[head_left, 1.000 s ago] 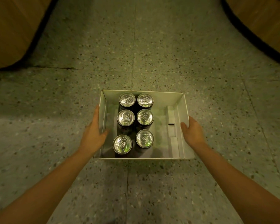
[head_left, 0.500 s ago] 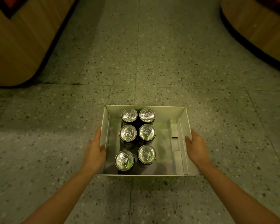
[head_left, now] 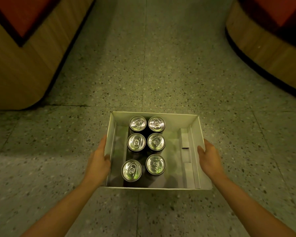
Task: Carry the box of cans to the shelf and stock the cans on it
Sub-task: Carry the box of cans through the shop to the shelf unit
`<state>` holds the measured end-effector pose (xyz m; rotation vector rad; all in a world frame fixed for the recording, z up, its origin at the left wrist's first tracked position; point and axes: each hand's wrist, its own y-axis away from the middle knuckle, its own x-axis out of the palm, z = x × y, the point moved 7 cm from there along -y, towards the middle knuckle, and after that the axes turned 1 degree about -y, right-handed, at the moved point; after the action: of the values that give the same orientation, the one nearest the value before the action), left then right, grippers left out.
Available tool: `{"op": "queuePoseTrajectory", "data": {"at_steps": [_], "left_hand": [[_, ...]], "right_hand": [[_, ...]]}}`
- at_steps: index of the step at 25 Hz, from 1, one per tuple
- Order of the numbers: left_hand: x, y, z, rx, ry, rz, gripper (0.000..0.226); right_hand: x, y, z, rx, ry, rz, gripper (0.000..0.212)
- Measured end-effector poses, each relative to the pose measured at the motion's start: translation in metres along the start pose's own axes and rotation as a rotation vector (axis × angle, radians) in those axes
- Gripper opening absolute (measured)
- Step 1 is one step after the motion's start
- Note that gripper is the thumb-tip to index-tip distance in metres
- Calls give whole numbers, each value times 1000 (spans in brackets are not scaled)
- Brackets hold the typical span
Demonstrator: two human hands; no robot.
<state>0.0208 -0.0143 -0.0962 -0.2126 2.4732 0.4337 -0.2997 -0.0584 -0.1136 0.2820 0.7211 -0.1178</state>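
Left hand [head_left: 99, 162], right hand [head_left: 209, 157] gripping box [head_left: 178, 121] edges — floor [head_left: 143, 74] open ahead

Dim greenish light, wide-angle edge distortion

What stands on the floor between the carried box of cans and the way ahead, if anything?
Nothing visible. The left hand and right hand hold the box by its side walls, and the floor ahead is bare. A wooden unit on the left and another on the right flank it. No shelf is recognisable.
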Motion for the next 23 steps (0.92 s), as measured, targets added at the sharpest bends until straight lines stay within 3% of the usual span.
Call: {"op": "queuePoseTrajectory", "data": {"at_steps": [13, 23], "left_hand": [[-274, 62, -336, 51, -72, 7, 71], [-460, 105, -567, 141, -60, -94, 73]], "right_hand": [[-290, 51, 328, -4, 49, -15, 23], [-484, 77, 572, -141, 167, -87, 27]]}}
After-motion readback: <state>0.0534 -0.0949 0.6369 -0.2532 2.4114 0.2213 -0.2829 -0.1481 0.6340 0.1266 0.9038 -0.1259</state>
